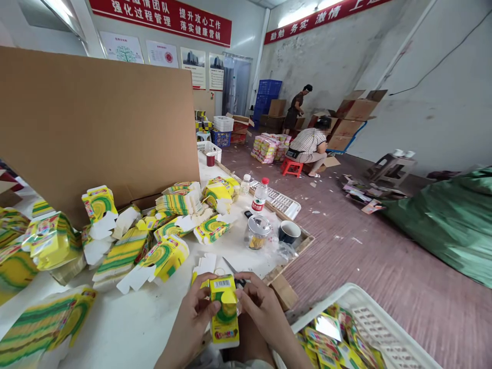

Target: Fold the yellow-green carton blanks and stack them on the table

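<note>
In front of me my left hand (202,310) grips a small yellow-and-green carton (224,312), thumb across its face. A barcode shows at the carton's upper end. My right hand (257,302) pinches the carton's right edge, its fingers bent against that side. Just beyond my hands lie scissors (230,266) on the white table (126,323), their handles partly hidden by my right hand. Left of them, flat cartons (134,251) lie in stacks and loose piles, some with white flaps sticking out.
A white plastic basket (369,302) of filled-looking cartons stands at my lower right. Along the table's right side are a glass jar (258,233), a dark mug (289,233) and a red-capped bottle (260,197). A large cardboard sheet (103,128) rises behind the piles. Two people work farther back.
</note>
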A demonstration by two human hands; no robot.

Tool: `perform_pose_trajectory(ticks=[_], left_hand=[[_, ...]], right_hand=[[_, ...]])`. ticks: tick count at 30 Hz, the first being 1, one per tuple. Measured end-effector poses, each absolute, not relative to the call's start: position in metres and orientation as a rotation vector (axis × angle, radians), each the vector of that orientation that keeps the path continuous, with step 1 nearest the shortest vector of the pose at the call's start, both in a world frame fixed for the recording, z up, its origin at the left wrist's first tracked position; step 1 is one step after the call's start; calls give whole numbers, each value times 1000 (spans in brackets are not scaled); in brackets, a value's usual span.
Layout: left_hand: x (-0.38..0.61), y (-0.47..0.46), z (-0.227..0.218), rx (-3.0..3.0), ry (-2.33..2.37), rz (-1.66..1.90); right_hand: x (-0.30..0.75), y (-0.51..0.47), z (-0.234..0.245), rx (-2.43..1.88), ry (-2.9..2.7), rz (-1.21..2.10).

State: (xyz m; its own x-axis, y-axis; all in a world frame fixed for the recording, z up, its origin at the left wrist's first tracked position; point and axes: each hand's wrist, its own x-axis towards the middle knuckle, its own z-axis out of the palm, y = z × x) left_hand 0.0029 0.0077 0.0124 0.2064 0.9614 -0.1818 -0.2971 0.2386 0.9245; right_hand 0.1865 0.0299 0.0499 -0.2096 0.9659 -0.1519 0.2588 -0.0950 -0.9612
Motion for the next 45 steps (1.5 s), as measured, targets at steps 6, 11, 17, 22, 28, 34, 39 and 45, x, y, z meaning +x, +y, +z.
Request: perform_pose_trajectory(ticks=[6, 11, 17, 22, 28, 34, 39, 45], left_hand=[[0, 8, 10, 1142, 1140, 934], [-1, 11, 12, 1290, 1175, 856], [0, 7, 10, 1234, 1068, 855], [0, 4, 5, 1213, 1021, 832], [0, 5, 7, 1043, 971, 902], [0, 4, 7, 1080, 966, 901], [1, 6, 17, 1065, 961, 889], [7, 8, 16, 891, 890, 987]], right_hand=[[189, 32, 47, -1405, -1566, 1335], [187, 32, 46, -1439, -1652, 1329], [182, 31, 52, -1532, -1784, 1267], [177, 28, 50, -1701, -1905, 1054], [174, 26, 49, -1681, -1815, 1132], [175, 25, 52, -1673, -1797, 1139], [174, 24, 53, -1741, -1800, 1044], [184, 23, 51, -1643, -1862, 1002]])
